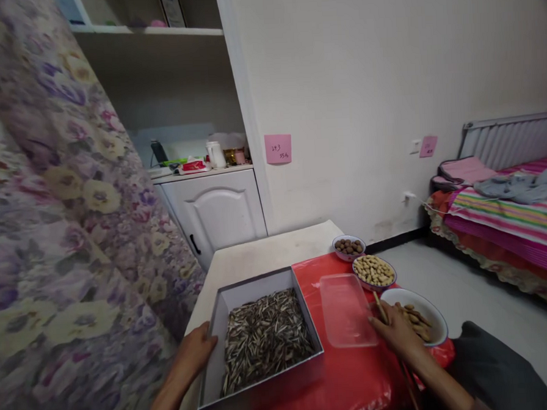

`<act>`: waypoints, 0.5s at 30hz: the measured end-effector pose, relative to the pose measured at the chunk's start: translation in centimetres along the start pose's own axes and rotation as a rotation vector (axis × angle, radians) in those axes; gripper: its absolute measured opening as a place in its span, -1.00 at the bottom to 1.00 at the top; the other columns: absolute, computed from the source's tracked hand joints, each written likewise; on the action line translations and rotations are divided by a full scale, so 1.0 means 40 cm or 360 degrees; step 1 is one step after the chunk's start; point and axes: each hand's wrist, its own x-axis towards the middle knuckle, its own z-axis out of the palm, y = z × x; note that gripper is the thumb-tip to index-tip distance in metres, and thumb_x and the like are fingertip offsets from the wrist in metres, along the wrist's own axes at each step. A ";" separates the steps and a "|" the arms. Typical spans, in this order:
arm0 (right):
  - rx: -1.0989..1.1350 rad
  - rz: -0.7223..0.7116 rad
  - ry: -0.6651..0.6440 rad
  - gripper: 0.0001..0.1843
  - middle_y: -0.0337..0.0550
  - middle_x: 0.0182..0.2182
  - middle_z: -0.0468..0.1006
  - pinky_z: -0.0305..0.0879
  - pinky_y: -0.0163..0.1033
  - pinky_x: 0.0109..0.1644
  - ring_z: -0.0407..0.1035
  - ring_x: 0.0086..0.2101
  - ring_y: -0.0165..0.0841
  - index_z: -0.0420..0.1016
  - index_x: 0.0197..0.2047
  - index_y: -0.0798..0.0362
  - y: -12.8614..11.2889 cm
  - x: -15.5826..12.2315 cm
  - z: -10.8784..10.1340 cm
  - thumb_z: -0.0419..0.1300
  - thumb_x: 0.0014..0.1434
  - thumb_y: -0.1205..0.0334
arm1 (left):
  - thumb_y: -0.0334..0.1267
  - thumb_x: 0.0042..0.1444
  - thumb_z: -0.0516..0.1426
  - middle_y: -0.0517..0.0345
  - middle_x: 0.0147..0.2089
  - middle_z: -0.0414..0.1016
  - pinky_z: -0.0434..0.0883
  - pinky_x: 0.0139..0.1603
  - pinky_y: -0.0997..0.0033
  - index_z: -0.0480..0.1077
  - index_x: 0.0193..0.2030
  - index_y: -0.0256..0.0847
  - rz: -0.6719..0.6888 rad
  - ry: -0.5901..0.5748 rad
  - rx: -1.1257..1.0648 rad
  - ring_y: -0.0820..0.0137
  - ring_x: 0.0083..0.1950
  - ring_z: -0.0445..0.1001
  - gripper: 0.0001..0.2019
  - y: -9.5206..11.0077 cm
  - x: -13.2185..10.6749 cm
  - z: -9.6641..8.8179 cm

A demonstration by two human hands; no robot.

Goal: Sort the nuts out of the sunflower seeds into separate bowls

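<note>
A square grey box [254,279] full of striped sunflower seeds [266,337] stands on the table. My left hand [199,351] grips its left wall, the thumb lapping over the rim. In my right hand [399,332] is a pair of wooden chopsticks [380,308], their tips pointing up and away and their other ends trailing below the wrist. This hand is at the right edge of a shallow clear plastic container [346,311], which looks bare inside. Just beyond the hand stands a white bowl [437,312] of brown almond-like nuts [415,321], partly hidden by my hand.
A bowl of peanuts [374,270] and a bowl of round brown nuts [349,246] line the table's right edge. Red plastic sheeting [313,270] covers part of the pale table [257,252]. A floral curtain [96,239] hangs at left; a bed [507,217] is at right.
</note>
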 end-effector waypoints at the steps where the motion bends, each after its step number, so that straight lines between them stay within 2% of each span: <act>1: -0.0021 -0.0005 -0.0017 -0.69 -0.20 -0.51 0.53 0.29 -0.20 -0.29 0.44 -0.40 -0.20 0.49 -0.30 0.03 0.002 0.008 0.014 0.15 -0.08 0.03 | -0.38 0.06 0.03 -0.01 -0.15 0.64 0.40 -0.13 0.42 0.47 -0.21 -0.22 0.0021 0.0002 -0.0025 0.19 -0.08 0.59 -0.78 -0.004 0.009 0.003; 6: -0.0135 0.0015 -0.0085 -0.70 -0.18 -0.47 0.56 0.30 -0.21 -0.31 0.46 -0.39 -0.21 0.50 -0.25 0.06 0.019 0.053 0.075 0.11 -0.04 0.11 | -0.37 0.02 0.02 0.05 -0.13 0.65 0.39 -0.07 0.47 0.49 -0.22 -0.19 0.0135 0.0005 -0.0144 0.24 -0.04 0.58 -0.75 -0.006 0.048 0.037; 10: -0.0182 0.0069 -0.0161 -0.70 -0.17 -0.45 0.58 0.33 -0.22 -0.32 0.48 -0.39 -0.23 0.53 -0.18 0.11 0.038 0.089 0.110 0.14 0.02 0.21 | -0.31 -0.02 0.05 -0.01 -0.07 0.64 0.40 -0.02 0.41 0.48 -0.19 -0.21 0.0130 0.0036 -0.0172 0.16 0.02 0.56 -0.73 -0.013 0.073 0.053; 13: -0.0195 0.0098 -0.0210 -0.75 -0.13 -0.31 0.60 0.39 -0.19 -0.21 0.50 -0.29 -0.24 0.53 -0.11 0.13 0.054 0.109 0.129 0.18 0.15 0.25 | -0.26 -0.03 0.05 -0.01 -0.08 0.64 0.41 -0.03 0.39 0.48 -0.19 -0.21 0.0149 0.0030 -0.0176 0.14 0.02 0.57 -0.72 -0.020 0.087 0.063; 15: -0.0199 0.0108 -0.0245 -0.76 -0.11 -0.16 0.57 0.43 -0.13 -0.13 0.49 -0.21 -0.26 0.49 -0.04 0.13 0.065 0.118 0.139 0.20 0.26 0.21 | -0.25 -0.03 0.04 0.02 -0.12 0.66 0.42 -0.04 0.39 0.49 -0.20 -0.18 0.0158 0.0027 -0.0191 0.16 0.00 0.58 -0.72 -0.020 0.095 0.076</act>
